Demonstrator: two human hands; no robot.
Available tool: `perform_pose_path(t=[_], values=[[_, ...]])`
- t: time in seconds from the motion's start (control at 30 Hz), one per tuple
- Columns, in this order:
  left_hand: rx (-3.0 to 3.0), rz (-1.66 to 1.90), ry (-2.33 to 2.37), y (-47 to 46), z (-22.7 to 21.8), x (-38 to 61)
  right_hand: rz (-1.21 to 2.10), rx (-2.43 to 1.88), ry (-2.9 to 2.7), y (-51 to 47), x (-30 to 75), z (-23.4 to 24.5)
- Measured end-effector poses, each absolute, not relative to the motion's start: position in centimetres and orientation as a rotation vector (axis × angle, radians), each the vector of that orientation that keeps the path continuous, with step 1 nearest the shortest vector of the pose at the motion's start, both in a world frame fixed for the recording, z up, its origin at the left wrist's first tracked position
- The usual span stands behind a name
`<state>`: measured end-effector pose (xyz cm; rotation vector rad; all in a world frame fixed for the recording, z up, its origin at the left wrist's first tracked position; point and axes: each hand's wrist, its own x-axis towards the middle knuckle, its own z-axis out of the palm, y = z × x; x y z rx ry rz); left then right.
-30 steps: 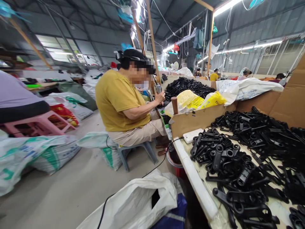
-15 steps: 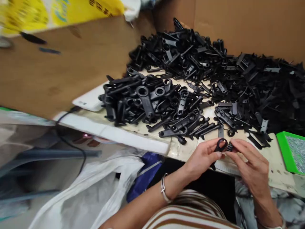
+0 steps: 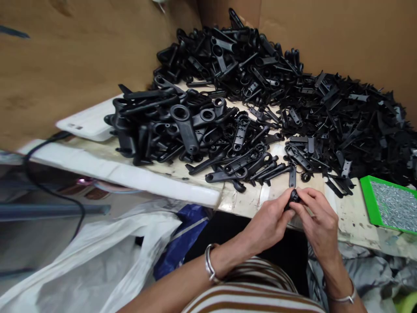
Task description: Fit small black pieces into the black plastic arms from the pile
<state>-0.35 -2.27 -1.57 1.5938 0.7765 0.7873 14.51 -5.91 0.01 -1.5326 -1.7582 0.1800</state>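
My left hand (image 3: 267, 221) and my right hand (image 3: 317, 219) meet at the table's front edge, fingers pinched together on one small black plastic part (image 3: 294, 196). Most of that part is hidden by my fingertips. Just beyond my hands lies a big heap of black plastic handles (image 3: 234, 117), long pieces with ring ends, spread across the table (image 3: 156, 174). A bracelet sits on each wrist.
A green tray of small metal screws (image 3: 389, 204) stands at the right. Cardboard walls (image 3: 81, 52) close in the back and left. A white device (image 3: 87, 124) with a black cable lies at the left. White and blue sacks (image 3: 137, 252) sit below the table edge.
The view swung from the workshop and a seated co-worker down to my table. My hands have drawn closer together, and the black part's ring, visible half a second ago, is now covered.
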Motion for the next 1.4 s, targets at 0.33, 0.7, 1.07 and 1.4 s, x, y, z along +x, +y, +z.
perform_pose_path(t=[0.33, 0.7, 1.07, 1.4], values=[[1.572, 0.747, 0.644, -2.6, -1.7, -0.7, 1.001, -1.590, -1.541, -6.9, 16.3, -0.3], [2.549, 1.217, 1.105, -0.2, 0.6, -3.5, 0.326, -1.631, -1.974, 2.0, 19.4, 2.5], [2.623, 1.043, 1.669, 5.4, 0.8, -6.0, -0.370, -2.102, -2.448, 8.7, 22.4, 2.6], [2.965, 0.783, 1.166, 6.1, 2.5, 1.9, 0.083, -1.799, -1.815, 5.7, 26.5, 3.0]])
